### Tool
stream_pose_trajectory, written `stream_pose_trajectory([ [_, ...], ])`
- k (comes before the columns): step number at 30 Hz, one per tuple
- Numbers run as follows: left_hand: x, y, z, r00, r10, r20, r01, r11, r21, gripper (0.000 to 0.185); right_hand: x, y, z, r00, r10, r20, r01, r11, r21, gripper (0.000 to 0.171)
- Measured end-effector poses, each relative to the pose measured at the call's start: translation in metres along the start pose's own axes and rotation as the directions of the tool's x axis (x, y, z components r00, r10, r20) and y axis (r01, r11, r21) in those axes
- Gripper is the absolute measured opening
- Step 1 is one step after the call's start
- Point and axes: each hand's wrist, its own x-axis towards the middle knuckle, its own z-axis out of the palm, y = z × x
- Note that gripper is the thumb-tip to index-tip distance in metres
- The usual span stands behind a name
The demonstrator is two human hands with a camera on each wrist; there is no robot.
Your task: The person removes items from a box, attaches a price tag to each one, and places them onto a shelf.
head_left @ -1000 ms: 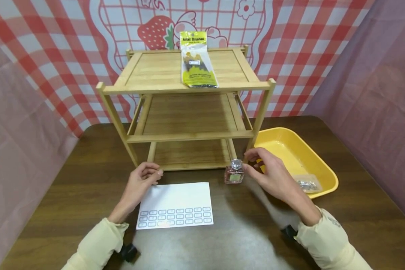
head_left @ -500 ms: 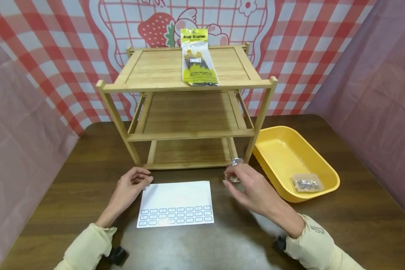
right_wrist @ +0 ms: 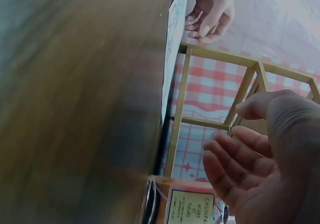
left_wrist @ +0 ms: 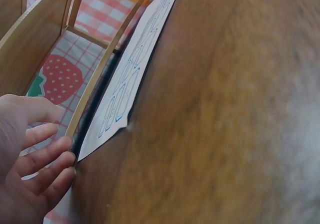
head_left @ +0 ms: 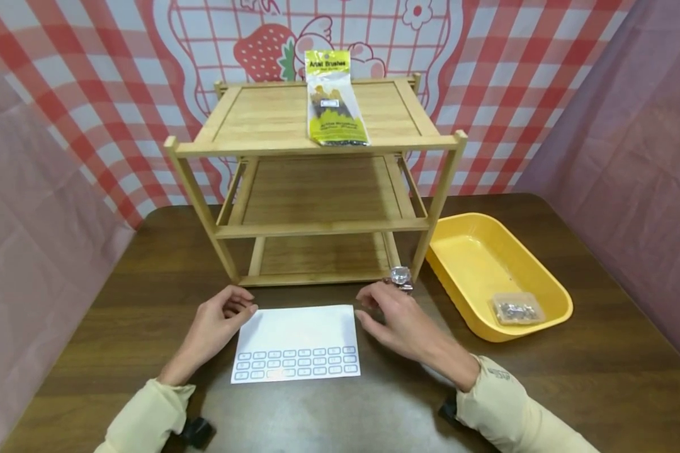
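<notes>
On the dark wooden table point(head_left: 572, 371), a white label sheet point(head_left: 297, 343) printed with rows of small blue-outlined boxes lies flat between the two hands. Left hand point(head_left: 218, 324): rests at the sheet's left upper corner, fingers loosely curled and relaxed, gripping nothing; the left wrist view shows the fingers point(left_wrist: 42, 159) close to the sheet's edge point(left_wrist: 125, 101), though contact cannot be confirmed. Right hand point(head_left: 393, 314): hovers low at the sheet's right upper corner, fingers slack and slightly bent, empty; the right wrist view shows the same loose curl point(right_wrist: 250, 169). Small glass bottle point(head_left: 400, 277) with a faceted silver cap: stands upright on the table just behind the right hand, which hides most of its body; its pale label point(right_wrist: 190, 206) appears in the right wrist view. Bottle and fingers are near, apparently apart. Three-tier bamboo shelf rack point(head_left: 317, 145): stands directly behind sheet and bottle, its front right leg just beside the bottle. A yellow packet of artist brushes point(head_left: 333, 100) lies on the top tier. Yellow tray point(head_left: 476, 251): right of the rack, holding a small clear bag of metal pieces point(head_left: 515, 309). Red checked strawberry-print cloth point(head_left: 90, 94) hangs behind.
</notes>
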Motion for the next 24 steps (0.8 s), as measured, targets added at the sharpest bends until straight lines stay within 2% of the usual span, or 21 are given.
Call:
stream_pose_trajectory([
  [6, -0.001, -0.001, -0.001, 0.999, 0.033, 0.016, -0.034, 0.997, 0.072, 0.018, 0.004, -0.002, 0.01, 0.991, 0.106, 0.08, -0.108, 0.994, 0.014, 0.025],
  [15, -0.004, -0.002, -0.003, 0.996, 0.076, 0.053, -0.085, 0.98, 0.182, 0.023, 0.006, -0.004, 0.025, 0.968, 0.181, 0.172, -0.18, 0.983, -0.017, 0.03],
  [19, -0.005, -0.003, -0.003, 0.995, 0.081, 0.058, -0.091, 0.973, 0.21, 0.024, 0.008, -0.005, 0.029, 0.956, 0.223, 0.19, -0.218, 0.975, -0.045, 0.033],
  [24, -0.008, -0.003, -0.005, 0.996, 0.056, 0.073, -0.071, 0.97, 0.234, 0.027, 0.009, -0.006, 0.034, 0.958, 0.224, 0.178, -0.209, 0.973, -0.1, 0.033],
])
